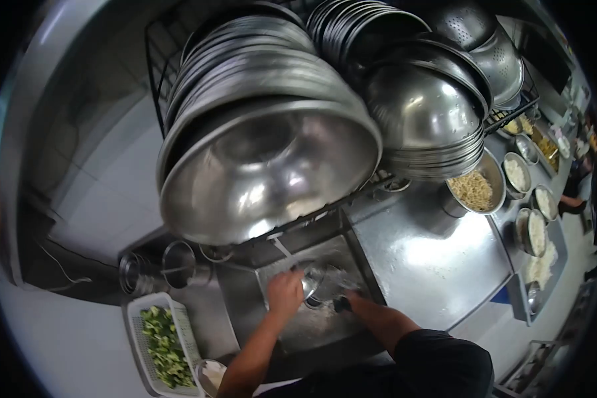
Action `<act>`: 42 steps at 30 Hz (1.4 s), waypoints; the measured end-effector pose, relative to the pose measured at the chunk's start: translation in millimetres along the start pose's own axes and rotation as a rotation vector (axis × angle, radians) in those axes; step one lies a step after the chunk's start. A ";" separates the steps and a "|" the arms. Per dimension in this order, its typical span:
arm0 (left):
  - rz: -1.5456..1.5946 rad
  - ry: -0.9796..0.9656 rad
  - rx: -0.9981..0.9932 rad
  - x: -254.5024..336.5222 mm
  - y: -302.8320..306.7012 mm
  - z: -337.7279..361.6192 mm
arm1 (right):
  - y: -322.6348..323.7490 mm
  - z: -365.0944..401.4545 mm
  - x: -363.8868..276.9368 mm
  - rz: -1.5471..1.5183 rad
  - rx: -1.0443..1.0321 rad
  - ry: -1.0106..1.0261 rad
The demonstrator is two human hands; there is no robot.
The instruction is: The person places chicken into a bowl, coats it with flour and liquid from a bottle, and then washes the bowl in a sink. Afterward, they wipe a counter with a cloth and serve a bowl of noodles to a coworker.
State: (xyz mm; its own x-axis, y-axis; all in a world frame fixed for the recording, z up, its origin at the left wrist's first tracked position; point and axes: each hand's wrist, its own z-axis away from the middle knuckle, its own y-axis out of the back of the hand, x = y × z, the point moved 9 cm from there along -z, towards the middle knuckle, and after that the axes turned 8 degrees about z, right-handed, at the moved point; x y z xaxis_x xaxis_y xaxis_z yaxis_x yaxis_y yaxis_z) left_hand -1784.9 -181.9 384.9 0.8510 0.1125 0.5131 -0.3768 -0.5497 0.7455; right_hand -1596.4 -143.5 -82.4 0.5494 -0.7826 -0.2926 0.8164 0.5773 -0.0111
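Left hand (286, 293) closed on a shiny metal vessel (310, 284), held over the sink (298, 335), left of the steel counter (431, 252). Right hand (351, 302) just beside the vessel, blurred; can't tell whether its fingers are wide or narrow.

The left hand (286, 292) holds a shiny metal vessel (311, 281) over the sink (298, 333); the right hand (345, 302) is near it.

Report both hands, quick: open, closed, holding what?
Left hand: looks closed on a shiny metal piece over the sink.
Right hand: blurred; cannot tell whether open, closed or holding anything.
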 end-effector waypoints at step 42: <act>0.149 -0.878 -0.166 252.3 50.6 -75.3 | -18.8 230.5 -148.7 -0.295 -0.032 0.708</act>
State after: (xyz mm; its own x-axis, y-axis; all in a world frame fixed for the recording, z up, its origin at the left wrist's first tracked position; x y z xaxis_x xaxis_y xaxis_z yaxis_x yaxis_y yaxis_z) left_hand -1616.8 -119.0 584.1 0.7366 -0.6594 0.1506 -0.4952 -0.3741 0.7841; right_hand -1652.5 -91.7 181.7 0.0565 -0.5758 -0.8156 0.9001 0.3828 -0.2079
